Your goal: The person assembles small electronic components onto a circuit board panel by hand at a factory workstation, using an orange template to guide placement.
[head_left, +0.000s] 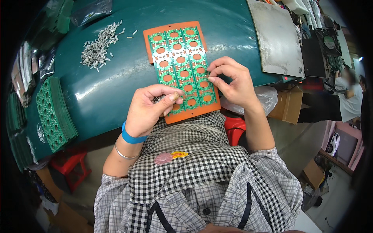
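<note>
A green circuit board panel (180, 59) with rows of oval cut-outs lies on an orange-brown carrier plate (182, 116), which juts over the table's near edge. My left hand (152, 103) is closed over the panel's lower left part, thumb against the fingers. Small silvery-grey pieces show between its fingers, partly hidden by them. At the panel's right edge is my right hand (232, 79), its fingers bent and its thumb close to the index finger. Whether a tiny part sits between those fingertips is too small to tell. A heap of small white-grey parts (98, 46) lies on the table, left of the panel.
Stacked green circuit boards (56, 112) stand on the green table (105, 101) at the left. A grey metal sheet (276, 39) lies at the far right. Beneath it are a clear plastic bag (266, 100) and a cardboard box (286, 104). Another person (349, 95) is at the right.
</note>
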Demonstrator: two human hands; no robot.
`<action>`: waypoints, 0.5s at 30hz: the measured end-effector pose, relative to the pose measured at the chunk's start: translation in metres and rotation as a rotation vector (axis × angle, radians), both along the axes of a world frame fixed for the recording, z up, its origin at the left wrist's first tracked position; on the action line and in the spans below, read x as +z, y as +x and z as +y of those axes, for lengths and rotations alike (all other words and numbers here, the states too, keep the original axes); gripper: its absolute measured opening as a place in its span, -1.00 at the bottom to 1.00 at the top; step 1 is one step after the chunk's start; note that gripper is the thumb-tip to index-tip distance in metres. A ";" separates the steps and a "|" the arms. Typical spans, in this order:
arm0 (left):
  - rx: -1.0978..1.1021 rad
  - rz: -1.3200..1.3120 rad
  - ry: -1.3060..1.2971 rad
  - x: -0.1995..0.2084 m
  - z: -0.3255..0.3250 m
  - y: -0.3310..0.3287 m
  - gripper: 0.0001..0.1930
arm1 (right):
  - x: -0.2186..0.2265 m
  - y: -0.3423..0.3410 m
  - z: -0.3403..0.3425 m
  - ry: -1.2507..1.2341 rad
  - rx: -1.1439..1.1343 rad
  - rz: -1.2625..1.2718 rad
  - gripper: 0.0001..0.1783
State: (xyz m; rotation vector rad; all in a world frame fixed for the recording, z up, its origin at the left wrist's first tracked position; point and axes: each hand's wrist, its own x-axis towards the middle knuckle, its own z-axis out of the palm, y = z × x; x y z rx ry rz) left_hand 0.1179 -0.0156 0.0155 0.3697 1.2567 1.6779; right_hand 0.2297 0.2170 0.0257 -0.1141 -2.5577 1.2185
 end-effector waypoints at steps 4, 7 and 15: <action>0.024 -0.037 0.006 -0.001 0.000 0.000 -0.83 | -0.004 0.000 -0.001 0.026 -0.015 0.030 -0.89; 0.036 -0.065 -0.005 -0.001 -0.001 -0.001 -0.82 | -0.007 -0.001 0.000 0.057 -0.010 0.007 -0.91; 0.049 -0.084 -0.016 -0.002 0.001 0.000 -0.83 | -0.005 -0.005 0.000 0.122 0.033 0.061 -0.89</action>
